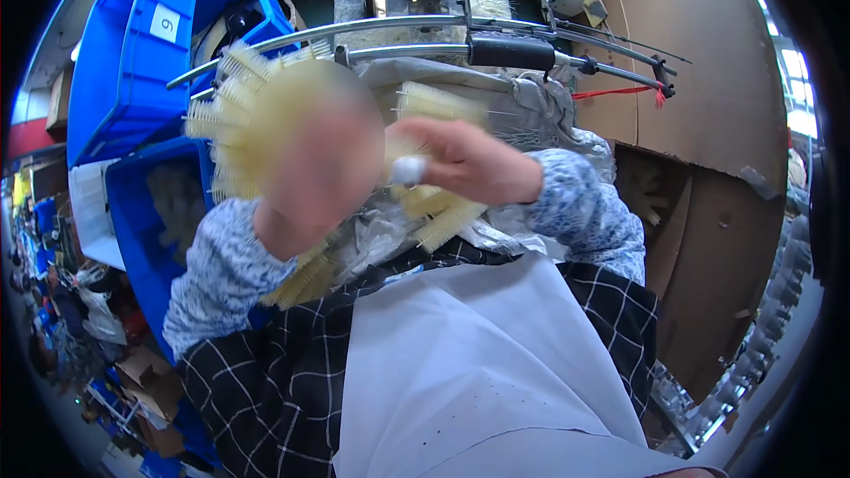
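Observation:
My left hand is raised left of the middle and badly blurred, so its fingers cannot be read. Behind and around it fans a bunch of cream bristle brushes; whether the hand grips them is hidden. To its right, my right hand reaches left with fingers curled and a white wrap on one digit. What its fingertips hold, if anything, does not show. Just behind this hand lies a cream brush with a thin wire end. More brushes rest below it, on crumpled plastic sheeting at my lap.
Blue bins stand at the left; a lower blue bin holds pale brushes. A metal bar frame with a black roller crosses ahead. Cardboard walls the right side. A white apron covers my lap.

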`<state>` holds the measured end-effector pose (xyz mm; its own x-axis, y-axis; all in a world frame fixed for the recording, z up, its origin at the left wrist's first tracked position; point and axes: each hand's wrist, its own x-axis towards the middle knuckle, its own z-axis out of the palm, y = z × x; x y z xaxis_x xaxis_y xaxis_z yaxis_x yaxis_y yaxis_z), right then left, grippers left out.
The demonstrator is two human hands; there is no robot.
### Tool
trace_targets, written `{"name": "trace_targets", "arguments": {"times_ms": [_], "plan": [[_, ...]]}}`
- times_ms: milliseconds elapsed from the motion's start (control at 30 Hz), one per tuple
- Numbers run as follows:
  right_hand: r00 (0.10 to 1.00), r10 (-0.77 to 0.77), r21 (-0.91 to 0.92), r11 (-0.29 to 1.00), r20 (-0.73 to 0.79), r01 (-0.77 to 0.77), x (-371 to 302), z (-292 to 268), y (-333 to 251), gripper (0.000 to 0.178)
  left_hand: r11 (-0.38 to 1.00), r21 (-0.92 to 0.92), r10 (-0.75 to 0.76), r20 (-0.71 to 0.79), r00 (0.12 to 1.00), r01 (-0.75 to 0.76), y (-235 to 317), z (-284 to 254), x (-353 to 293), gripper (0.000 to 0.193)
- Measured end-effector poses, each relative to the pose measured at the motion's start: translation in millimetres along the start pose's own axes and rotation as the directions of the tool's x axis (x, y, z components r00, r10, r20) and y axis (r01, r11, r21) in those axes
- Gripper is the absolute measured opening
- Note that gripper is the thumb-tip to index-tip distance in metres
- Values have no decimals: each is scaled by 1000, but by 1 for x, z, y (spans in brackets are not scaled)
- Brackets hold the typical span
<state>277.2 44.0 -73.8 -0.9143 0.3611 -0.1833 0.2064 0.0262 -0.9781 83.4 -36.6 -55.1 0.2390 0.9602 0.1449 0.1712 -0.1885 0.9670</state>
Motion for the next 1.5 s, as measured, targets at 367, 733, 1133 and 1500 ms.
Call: {"name": "trace_targets", "arguments": {"times_ms": [367, 733, 1133, 1500], "plan": [[641, -270, -696, 263, -718, -669, 17, -166, 117, 25, 588, 681, -537, -73, 840, 435, 7, -69, -101, 41], [692, -275, -744, 268, -668, -612, 29, -176, 120, 26, 825, 263, -450, -228, 864, 499, 17, -83, -107, 24], [719, -208, -744, 285, -663, -604, 35, -186, 122, 27, 927, 221, -234, -292, 927, 304, 29, -87, -107, 28], [708, -332, -767, 78, -623, -637, 36, -197, 137, 38, 946, 234, -132, -357, 925, 226, 36, -88, -97, 28]]}}
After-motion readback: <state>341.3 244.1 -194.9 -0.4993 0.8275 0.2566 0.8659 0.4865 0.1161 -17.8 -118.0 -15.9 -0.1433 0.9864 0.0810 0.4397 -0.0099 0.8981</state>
